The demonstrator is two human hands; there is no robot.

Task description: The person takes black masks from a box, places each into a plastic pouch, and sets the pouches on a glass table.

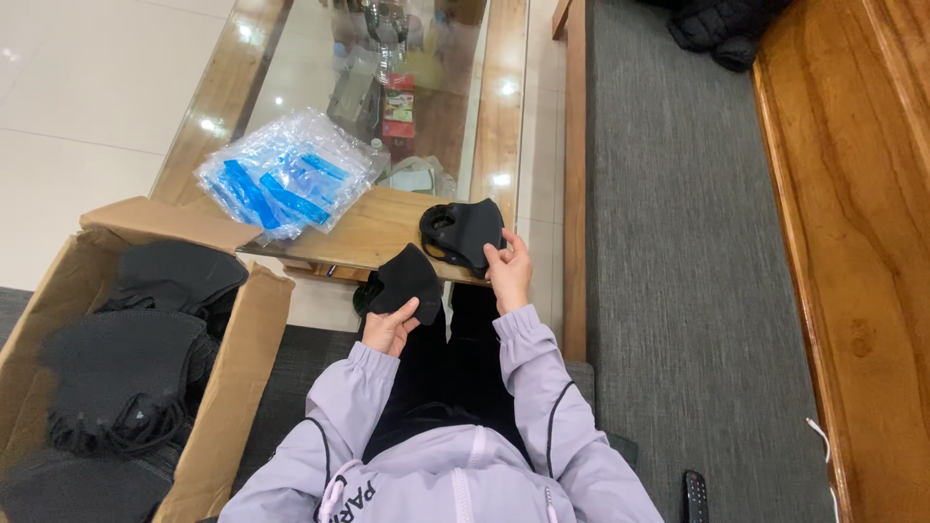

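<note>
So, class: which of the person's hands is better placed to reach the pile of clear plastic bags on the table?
The left hand. It holds a black mask on the side nearer the plastic bags; the right hand holds another mask farther from them.

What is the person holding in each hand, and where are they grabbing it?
Left hand pinches one black face mask by its lower edge. Right hand grips another black mask at its right-hand end, fingers on top.
</note>
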